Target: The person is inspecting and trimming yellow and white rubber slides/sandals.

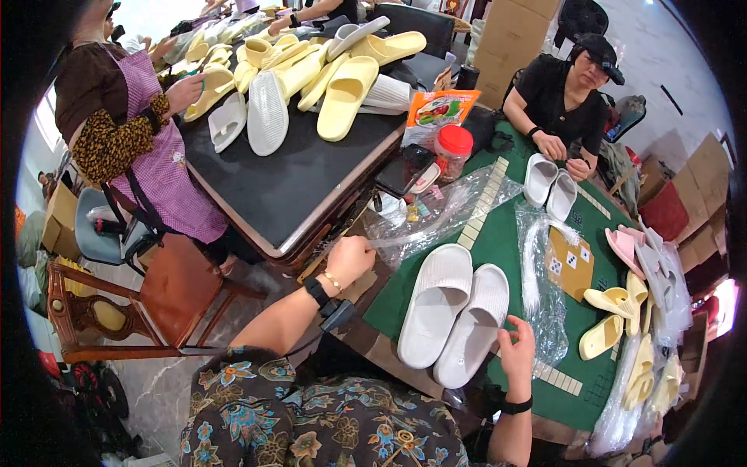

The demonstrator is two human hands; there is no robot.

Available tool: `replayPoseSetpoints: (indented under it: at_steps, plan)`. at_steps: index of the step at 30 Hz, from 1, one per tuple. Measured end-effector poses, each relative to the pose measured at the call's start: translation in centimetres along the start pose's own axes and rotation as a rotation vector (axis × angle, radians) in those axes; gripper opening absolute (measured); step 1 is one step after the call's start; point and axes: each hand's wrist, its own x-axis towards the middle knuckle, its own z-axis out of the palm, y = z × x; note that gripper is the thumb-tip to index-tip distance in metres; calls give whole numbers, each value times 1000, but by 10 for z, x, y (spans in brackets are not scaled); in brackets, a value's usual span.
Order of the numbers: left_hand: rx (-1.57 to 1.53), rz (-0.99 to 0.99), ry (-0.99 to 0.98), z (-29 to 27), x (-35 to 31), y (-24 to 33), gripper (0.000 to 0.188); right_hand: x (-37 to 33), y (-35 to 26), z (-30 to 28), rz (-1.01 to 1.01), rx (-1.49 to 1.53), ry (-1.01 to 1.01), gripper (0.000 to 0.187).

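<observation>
A pair of light grey slippers (447,307) lies side by side on the green table mat (405,292), toes away from me. Left of them, my left hand (350,261) is closed above the table's edge; a thin pale strip runs from its fingers over the clear plastic bag (436,222), and I cannot make out whether it is held. Close beside the right slipper, my right hand (517,352) has its thumb and fingers apart, slightly curled, with nothing seen in them. Right of the slippers, a bundle of thin white strips (532,268) lies in clear plastic.
A dark table (257,194) at left bears piled yellow and grey slippers (346,97). Phone (405,173) and red-lidded jar (453,148) stand farther off. Across, a person (564,109) handles grey slippers (548,187). Yellow slippers (603,335) lie right; an aproned person (148,132) stands left.
</observation>
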Motion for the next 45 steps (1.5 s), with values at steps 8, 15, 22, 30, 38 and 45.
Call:
replayPoseSetpoints:
  at_steps: [8, 15, 22, 30, 38, 45]
  plan:
    - [-440, -117, 313, -79, 10, -2, 20, -1, 9, -13, 24, 30, 47, 30]
    - [-995, -56, 653, -155, 4, 24, 13, 5, -9, -11, 3, 97, 71, 26]
    - [-1190, 276, 935, -192, -26, 63, 14, 4, -33, -14, -113, 195, 105, 23]
    - [-1108, 496, 999, -199, -65, 98, 24, -2, -82, 4, -250, 340, 44, 24]
    - [-344, 282, 440, -191, -38, 89, 8, -4, -105, 17, -410, 271, -59, 28]
    - [-850, 422, 906, -219, -56, 91, 18, -4, -99, 16, -366, 273, -57, 31]
